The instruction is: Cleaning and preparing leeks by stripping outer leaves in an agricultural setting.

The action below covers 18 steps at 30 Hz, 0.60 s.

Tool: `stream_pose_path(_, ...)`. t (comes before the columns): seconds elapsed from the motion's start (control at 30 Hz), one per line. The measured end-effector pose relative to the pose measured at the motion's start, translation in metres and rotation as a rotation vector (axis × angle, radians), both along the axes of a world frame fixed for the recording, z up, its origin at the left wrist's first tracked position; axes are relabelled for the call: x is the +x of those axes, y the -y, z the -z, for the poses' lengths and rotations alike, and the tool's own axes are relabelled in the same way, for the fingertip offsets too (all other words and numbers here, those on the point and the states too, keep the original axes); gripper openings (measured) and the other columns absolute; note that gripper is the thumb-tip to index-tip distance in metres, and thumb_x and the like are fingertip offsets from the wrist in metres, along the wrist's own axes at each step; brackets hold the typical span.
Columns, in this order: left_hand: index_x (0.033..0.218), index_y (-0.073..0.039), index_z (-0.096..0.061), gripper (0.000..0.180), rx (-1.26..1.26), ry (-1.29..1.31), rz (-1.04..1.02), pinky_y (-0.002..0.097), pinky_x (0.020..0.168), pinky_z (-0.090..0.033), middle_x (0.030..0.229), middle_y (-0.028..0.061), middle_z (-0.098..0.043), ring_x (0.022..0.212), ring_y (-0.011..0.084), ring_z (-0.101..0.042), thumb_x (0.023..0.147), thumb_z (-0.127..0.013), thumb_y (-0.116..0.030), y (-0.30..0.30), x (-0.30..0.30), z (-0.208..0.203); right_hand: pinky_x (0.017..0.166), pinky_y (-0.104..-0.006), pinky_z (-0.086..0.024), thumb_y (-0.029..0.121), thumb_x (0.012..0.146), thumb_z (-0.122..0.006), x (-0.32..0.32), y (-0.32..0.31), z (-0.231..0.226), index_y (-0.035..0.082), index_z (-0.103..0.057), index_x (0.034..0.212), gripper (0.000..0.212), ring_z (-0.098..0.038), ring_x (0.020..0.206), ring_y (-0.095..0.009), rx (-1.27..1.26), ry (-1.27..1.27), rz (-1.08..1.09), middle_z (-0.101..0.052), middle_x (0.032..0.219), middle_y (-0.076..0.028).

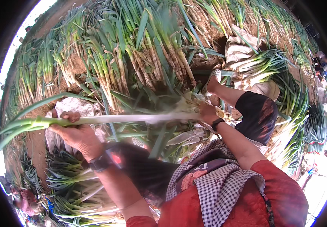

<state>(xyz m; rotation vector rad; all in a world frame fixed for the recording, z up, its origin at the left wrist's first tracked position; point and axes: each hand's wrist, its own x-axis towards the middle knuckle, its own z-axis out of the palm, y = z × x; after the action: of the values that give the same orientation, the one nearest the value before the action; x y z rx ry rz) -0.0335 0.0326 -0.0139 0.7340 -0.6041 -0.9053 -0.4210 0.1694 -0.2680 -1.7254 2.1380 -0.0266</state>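
Note:
A long leek [129, 118] with a white stalk and green leaves lies nearly level across my lap. My left hand [74, 130] is closed around its green neck, and the leaves hang out beyond to the left. At the root end on the right, my right hand [208, 113] is closed among pale, loose outer leaves [189, 103]. Blur and those leaves hide part of its fingers, so I cannot make out exactly how they grip. Stripped green leaves [159, 140] lie in a heap beneath the stalk, between my legs.
Rows of unpeeled leeks [148, 49] with soil on them stand along the far side. Clean leeks are piled at my left [84, 189] and at my right [288, 125]. A pale sack [243, 45] lies beyond my right foot [212, 81], and another white sack [76, 106] behind my left hand.

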Motion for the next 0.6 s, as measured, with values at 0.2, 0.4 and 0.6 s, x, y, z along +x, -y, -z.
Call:
stream_pose_path(0.2, 0.119, -0.004, -0.051, 0.057, -0.096, -0.018, -0.009, 0.0273, 0.063, -0.041, 0.076, 0.003, -0.046, 0.065, 0.0145, -0.042, 0.093, -0.044, -0.055, 0.007, 0.039, 0.002, 0.078, -0.0439, -0.051, 0.013, 0.082, -0.056, -0.032, -0.008, 0.006, 0.003, -0.063, 0.101, 0.023, -0.065, 0.095, -0.031, 0.257, -0.294, -0.161, -0.066, 0.099, -0.017)
stream_pose_path(0.4, 0.119, -0.004, -0.051, 0.056, -0.094, -0.064, -0.038, 0.0272, 0.063, -0.041, 0.074, 0.0027, -0.048, 0.064, 0.0142, -0.043, 0.095, -0.041, -0.054, 0.004, 0.038, 0.015, 0.075, -0.0328, -0.05, 0.03, 0.086, -0.067, 0.072, 0.03, -0.088, 0.003, -0.055, 0.121, 0.046, -0.061, 0.088, -0.018, 0.095, 1.223, -0.045, -0.059, 0.112, -0.011)
stream_pose_path(0.6, 0.109, -0.005, -0.053, 0.053, -0.042, -0.119, -0.055, 0.0272, 0.063, -0.041, 0.07, 0.002, -0.05, 0.06, 0.0138, -0.043, 0.096, -0.038, -0.054, 0.001, 0.039, 0.024, 0.065, -0.0335, -0.051, 0.03, 0.09, -0.064, 0.136, 0.053, -0.122, 0.003, -0.058, 0.114, 0.037, -0.059, 0.069, -0.014, 0.045, 1.725, 0.042, -0.062, 0.093, -0.004)
